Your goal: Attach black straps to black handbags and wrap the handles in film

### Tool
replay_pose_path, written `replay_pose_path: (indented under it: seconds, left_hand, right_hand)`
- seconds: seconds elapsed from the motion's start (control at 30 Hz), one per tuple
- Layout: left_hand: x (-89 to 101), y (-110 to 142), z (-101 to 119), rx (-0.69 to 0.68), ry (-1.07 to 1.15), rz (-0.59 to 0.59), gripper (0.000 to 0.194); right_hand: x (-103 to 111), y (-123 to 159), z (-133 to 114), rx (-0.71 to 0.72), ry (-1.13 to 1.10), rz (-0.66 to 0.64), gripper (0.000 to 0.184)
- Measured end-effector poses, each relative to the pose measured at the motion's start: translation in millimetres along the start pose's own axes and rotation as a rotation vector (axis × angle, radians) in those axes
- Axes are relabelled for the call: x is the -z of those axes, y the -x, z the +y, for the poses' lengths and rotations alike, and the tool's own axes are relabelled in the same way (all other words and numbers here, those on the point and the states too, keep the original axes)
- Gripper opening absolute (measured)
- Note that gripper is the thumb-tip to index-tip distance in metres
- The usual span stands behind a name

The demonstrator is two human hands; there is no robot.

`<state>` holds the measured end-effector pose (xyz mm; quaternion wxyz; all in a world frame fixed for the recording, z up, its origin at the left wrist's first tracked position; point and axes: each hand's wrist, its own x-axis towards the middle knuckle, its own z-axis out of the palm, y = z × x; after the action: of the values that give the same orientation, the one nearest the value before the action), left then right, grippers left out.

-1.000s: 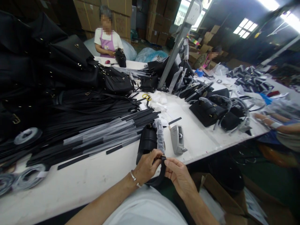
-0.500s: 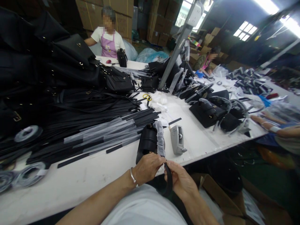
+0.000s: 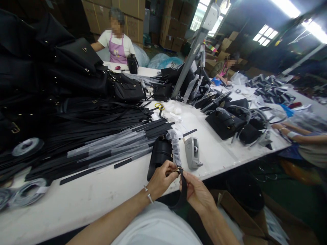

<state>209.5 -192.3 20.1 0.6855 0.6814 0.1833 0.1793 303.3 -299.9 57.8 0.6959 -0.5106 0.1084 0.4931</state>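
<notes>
A small black handbag stands at the near edge of the table. Its handle is wrapped in crinkled clear plastic. My left hand pinches a gold-coloured buckle at the handle's near end. Close beside it, my right hand is closed on a black strap that meets the buckle and droops in a loop toward my lap. How far the strap runs through the buckle cannot be made out. Just right of the bag stands a grey tape dispenser.
Black straps and piled handbags cover the left side. Yellow-handled scissors lie near a metal post. More handbags sit to the right. One person works across the table; an arm reaches in at right.
My left hand has shifted its fingers at the strap joint, so the gold buckle now shows. My right hand keeps hold of the strap. The view has moved slightly.
</notes>
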Motion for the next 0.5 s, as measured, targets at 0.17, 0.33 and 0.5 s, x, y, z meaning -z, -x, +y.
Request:
replay_pose_path:
  seconds: [0.17,0.33,0.5]
  left_hand:
    - [-1.0,-1.2,2.1,0.019,0.024,0.021,0.015]
    - [-4.6,-5.4,-6.7,-0.160,-0.174,0.112,0.015]
    - [-0.9,-8.6,-23.9,-0.498,-0.506,0.116,0.016]
  right_hand:
    - [2.1,-1.7,-1.5,0.007,0.098,-0.063,0.023]
    - [-0.4,-0.6,-3.7,-0.008,0.055,-0.046,0.023]
    - [3.0,0.2,-2.9,-0.091,-0.026,0.061,0.023]
